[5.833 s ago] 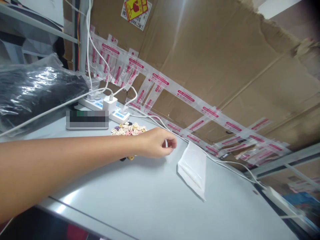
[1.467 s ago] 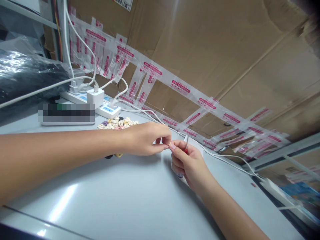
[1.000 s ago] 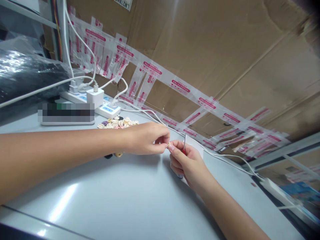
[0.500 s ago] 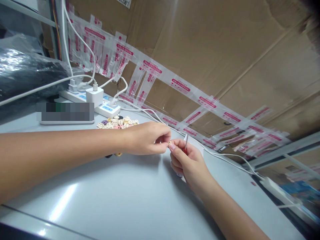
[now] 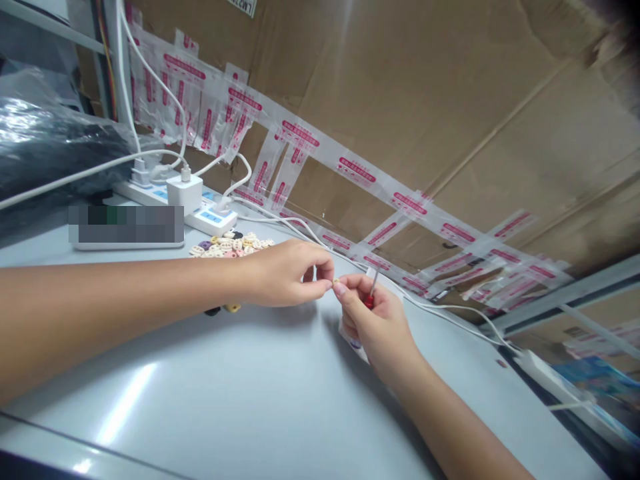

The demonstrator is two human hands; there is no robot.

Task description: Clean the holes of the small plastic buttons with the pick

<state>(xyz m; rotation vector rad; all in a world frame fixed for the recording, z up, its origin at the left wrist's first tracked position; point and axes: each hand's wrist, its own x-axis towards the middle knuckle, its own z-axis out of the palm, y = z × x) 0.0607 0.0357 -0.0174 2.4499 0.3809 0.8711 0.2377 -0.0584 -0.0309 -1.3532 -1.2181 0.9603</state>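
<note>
A small yellowish piece [image 5: 335,281] is sitting where your two hands are meeting above the table [image 5: 240,400], and it is too tiny for its exact shape to be told. Your right hand [image 5: 377,313] is pinching it at the thumb tip, while a tool with a glossy red handle [image 5: 369,301] and a thin metal shaft is standing tilted between its fingers. Your left hand [image 5: 297,272] is curling thumb and finger together right beside the piece; you cannot tell from here whether it is gripping anything.

Beneath your right hand, a smooth white packet [image 5: 361,353] is lying partly hidden. Behind your left forearm, a heap of rounded pieces with openings [image 5: 233,247] is spreading in cream, pink, yellow and purple, with a yellow one [image 5: 233,307] and a black one showing on the near side.

The table is reflecting a bright streak off its smooth, pale grey top. Farther back, a hard white power strip [image 5: 213,219] is carrying a boxy charger [image 5: 185,193] and looping cables. Crinkled clear plastic is wrapping a dark bundle [image 5: 55,147] at far left, and creased brown cardboard [image 5: 400,80], crossed with red-printed tape [image 5: 355,170], is walling the back.
</note>
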